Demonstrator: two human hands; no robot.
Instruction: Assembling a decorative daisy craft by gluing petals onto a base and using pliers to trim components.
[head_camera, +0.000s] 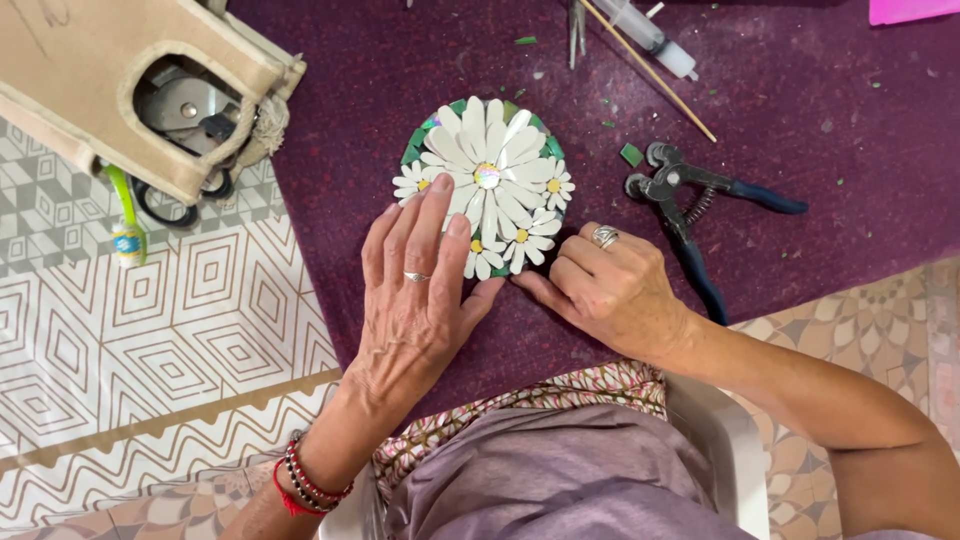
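Round daisy mosaic (487, 180) on purple bench (800, 200); left hand (420, 290) spread flat, steadying it; right hand (600, 290) curled, pressing lower edge; likely seating petals; nippers (690, 215) beside, next piece needs a careful fit.

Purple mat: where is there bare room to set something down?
Bare mat lies right of the blue-handled nippers, and between the beige bag and the daisy mosaic disc. Crowded: the disc's lower edge under the left hand and right hand, and the tools at top.
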